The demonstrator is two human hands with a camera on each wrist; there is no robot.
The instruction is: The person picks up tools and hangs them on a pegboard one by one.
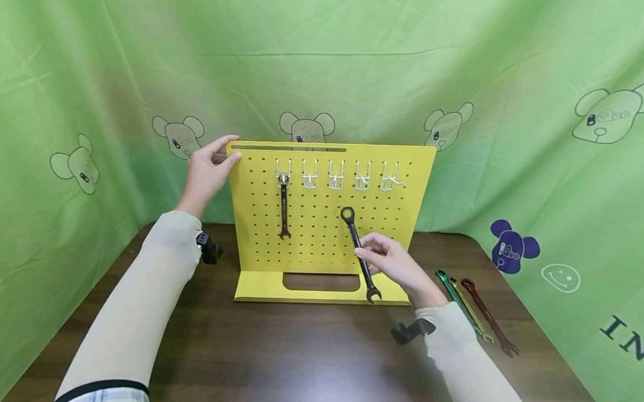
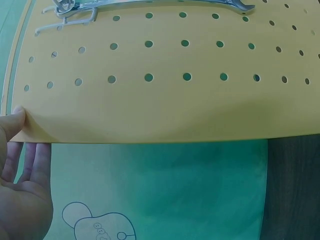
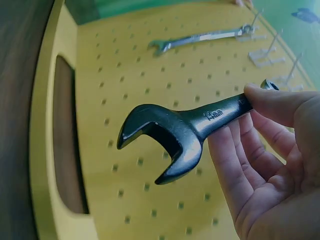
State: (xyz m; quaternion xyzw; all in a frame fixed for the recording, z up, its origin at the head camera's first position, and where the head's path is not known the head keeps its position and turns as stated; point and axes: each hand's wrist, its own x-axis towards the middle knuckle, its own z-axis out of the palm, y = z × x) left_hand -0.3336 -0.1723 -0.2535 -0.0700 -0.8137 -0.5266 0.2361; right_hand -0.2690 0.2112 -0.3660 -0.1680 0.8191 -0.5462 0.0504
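Note:
My left hand (image 1: 207,172) pinches the upper left corner of the yellow pegboard (image 1: 321,224), thumb on the front face and fingers behind the edge. In my right hand (image 1: 394,261) is a black combination wrench (image 1: 363,263), held mid-shaft between thumb and fingers, ring end up and open end down, in front of the board. The right wrist view shows "14mm" stamped near its open jaw. A silver wrench (image 1: 284,210) hangs by its ring end from the leftmost white wire hook (image 1: 278,164). Several more white hooks (image 1: 336,176) in the same row hold nothing.
On the brown table (image 1: 306,354), right of the board, lie a green wrench (image 1: 454,291), a yellow wrench (image 1: 469,309) and a red wrench (image 1: 489,316). The board's flat base (image 1: 260,287) has a cut-out slot. A green printed curtain (image 1: 359,60) surrounds the table.

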